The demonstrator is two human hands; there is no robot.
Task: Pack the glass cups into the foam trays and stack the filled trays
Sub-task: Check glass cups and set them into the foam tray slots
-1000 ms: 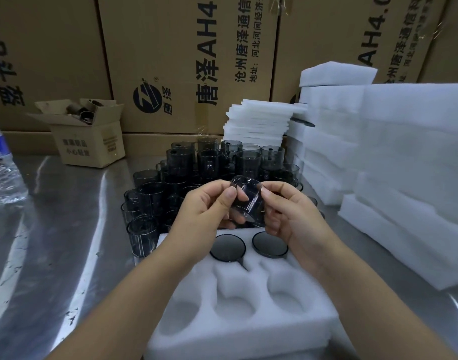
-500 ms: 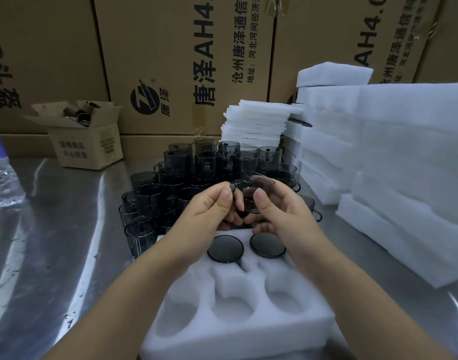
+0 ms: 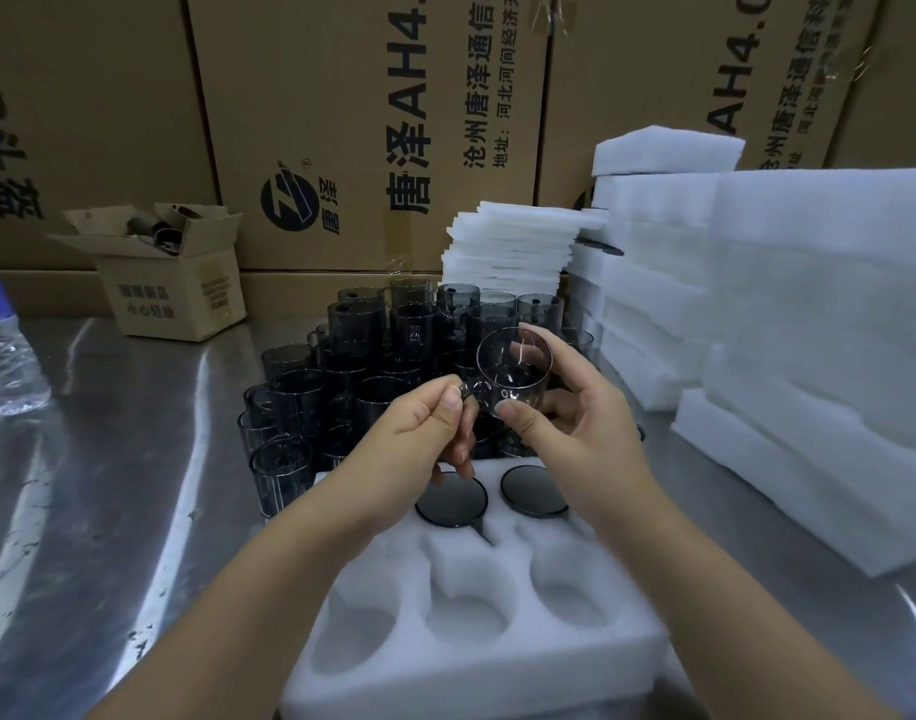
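While left fingers (image 3: 448,403) pinch the glass cup (image 3: 515,363) by its handle (image 3: 470,391), right fingers (image 3: 518,417) curl round it.

Clear round glass cup (image 3: 514,367) you hold: smooth, glossy, thin bright glints on rim. Cluster of smoky grey glass cups (image 3: 357,330) behind it: same slick shine. White moulded foam tray (image 3: 476,667) before you: matt, soft, fine-grained, fuzzy at pocket edges. White foam stacks (image 3: 819,314) on your right: same dull texture. Grey metal tabletop (image 3: 133,459): polished, streaky reflections, scuffed. Brown cardboard cartons (image 3: 351,96): matt paper, black print. Clear plastic water bottle (image 3: 6,366): crinkled, glossy.
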